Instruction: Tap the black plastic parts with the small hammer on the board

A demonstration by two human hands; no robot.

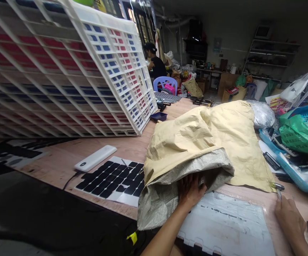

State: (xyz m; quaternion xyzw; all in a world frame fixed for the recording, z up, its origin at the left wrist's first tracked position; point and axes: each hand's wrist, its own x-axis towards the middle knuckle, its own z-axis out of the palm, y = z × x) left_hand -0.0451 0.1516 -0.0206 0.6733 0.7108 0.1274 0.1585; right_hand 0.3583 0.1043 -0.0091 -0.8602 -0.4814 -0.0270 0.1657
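Observation:
My left hand point(192, 190) reaches into the mouth of a yellow paper sack point(180, 135) with a grey woven lining point(159, 201). Its thumb stands apart from the fingers, whose tips are partly hidden in shadow inside. The sack lies on its side, its open end towards me. At the right, my right hand point(289, 215) rests low over the table with curled fingers, at the thin metal shaft of a small tool with a yellow-green end point(277, 186). Below the sack is a whitish, worn mat point(225, 217).
A large white plastic crate point(116, 71) stands tilted at the left. Nearby lie a white power bank point(95, 158) with a cable and a sheet of black stickers point(111, 179). Blue trays point(295, 174) and a green bag point(303, 131) sit right. A person point(157, 64) sits farther back.

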